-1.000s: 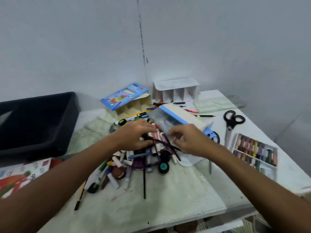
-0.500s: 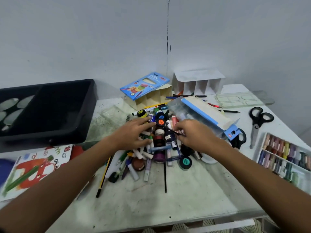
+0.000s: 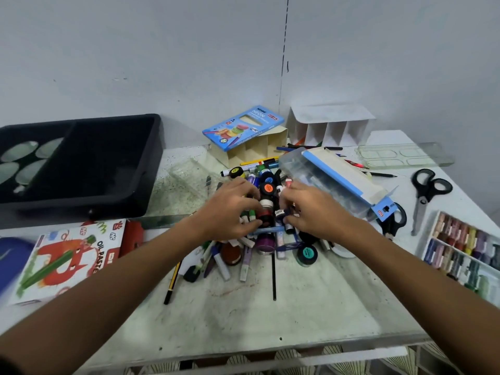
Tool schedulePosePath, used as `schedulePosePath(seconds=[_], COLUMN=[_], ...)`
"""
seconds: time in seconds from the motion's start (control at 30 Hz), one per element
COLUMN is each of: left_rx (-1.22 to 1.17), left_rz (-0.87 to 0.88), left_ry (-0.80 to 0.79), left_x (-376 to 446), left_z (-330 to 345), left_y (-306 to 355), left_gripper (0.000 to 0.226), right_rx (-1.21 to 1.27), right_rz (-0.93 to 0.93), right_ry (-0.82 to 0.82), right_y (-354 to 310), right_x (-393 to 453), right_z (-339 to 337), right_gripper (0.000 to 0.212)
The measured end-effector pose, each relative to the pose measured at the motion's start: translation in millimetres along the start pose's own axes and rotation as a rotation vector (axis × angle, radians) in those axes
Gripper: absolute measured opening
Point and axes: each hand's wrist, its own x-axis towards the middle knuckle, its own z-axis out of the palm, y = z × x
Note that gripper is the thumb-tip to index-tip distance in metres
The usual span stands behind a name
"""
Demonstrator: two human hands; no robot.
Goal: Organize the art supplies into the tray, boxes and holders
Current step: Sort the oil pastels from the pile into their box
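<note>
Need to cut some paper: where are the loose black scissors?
In the head view, the black scissors lie at the table's right, beyond the pastel tray and before the clear palette.

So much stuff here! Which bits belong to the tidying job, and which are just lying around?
In the job: left hand, right hand, pile of paints and pens, black tray, white divided holder, pastel box.
Lying about: scissors, ruler.

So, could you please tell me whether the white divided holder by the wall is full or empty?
Empty: the white divided holder shows only bare white compartments, with pens lying outside at its base.
</note>
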Motion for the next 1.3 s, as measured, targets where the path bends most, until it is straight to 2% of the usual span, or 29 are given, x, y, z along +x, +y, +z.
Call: schedulePosePath(seconds=[0.1, 0.17, 0.3, 0.53, 0.73, 0.83, 0.9, 1.03, 1.1, 1.2, 1.3], left_rx=[-0.033, -0.021, 0.025, -0.119, -0.203, -0.34, -0.478, -0.785, -0.965, -1.105, -1.232], left_rz=[-0.014, -0.059, -0.189, -0.428, -0.491, -0.501, -0.54, -0.637, -0.681, -0.667, -0.61], left_ry=[-0.109, -0.228, -0.319, -0.505, -0.576, -0.513, -0.425, -0.194, -0.095, -0.072, -0.114], left_x=[9, 15, 24, 42, 52, 52, 49, 44, 47, 59, 75], left_z=[0, 2, 8, 6, 5, -7, -24, -44, -44, -40, -34], left_y=[11, 18, 27, 32, 32, 27, 23, 21, 24, 31, 43], left_gripper=[0.029, 0.032, 0.032, 0.028, 0.019, 0.016, 0.016, 0.019, 0.013, 0.017, 0.029], right_rx=[-0.032, -0.111, -0.21, -0.219, -0.202, -0.024, 0.235, 0.766, 1.044, 1.236, 1.32], right_rz=[-0.051, -0.065, -0.014, 0.015, -0.04, -0.05, 0.014, 0.119, 0.175, 0.276, 0.359], right_ry=[-0.174, -0.219, -0.214, -0.203, -0.208, -0.189, -0.136, 0.011, 0.019, 0.049, 0.185], right_y=[-5, -11, -18, -17, -13, -3, 5, 17, 21, 30, 42], right_x=[-12, -20, -23, -21, -22, -20, -19, -25, -30, -40, -52], right_z=[-8, -6, 6, 11, 8, 5, 0, -11, -17, -28, -40], right_gripper=[0.006, 0.012, 0.014, 0.017, 0.017, 0.012, 0.005, 0.006, 0.007, 0.005, 0.011])
